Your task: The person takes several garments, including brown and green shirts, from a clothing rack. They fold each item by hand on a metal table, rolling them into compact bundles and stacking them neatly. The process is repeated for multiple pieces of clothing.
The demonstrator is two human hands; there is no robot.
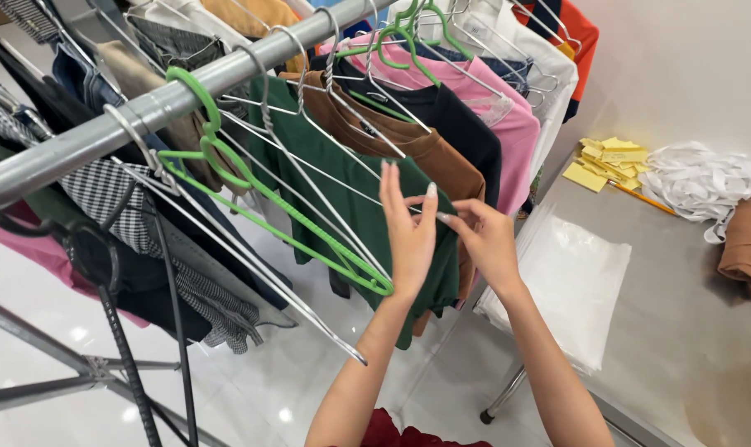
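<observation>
A dark green shirt [350, 190] is hung on a wire hanger [309, 174] from a grey rail [143, 108]. Its shoulder is pinched by the right hand [487, 240], beside the left hand [408, 236], fingers spread. A pile of clear plastic bags [574, 281] is seen on the nearby table [690, 331].

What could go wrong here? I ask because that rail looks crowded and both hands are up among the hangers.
1. The left hand and right hand meet at the green shirt, beside bare wire hangers; a hook might scratch the fingers.
2. The empty green hanger hangs loose and tilted on the rail; a tug on the shirt could knock it down.
</observation>
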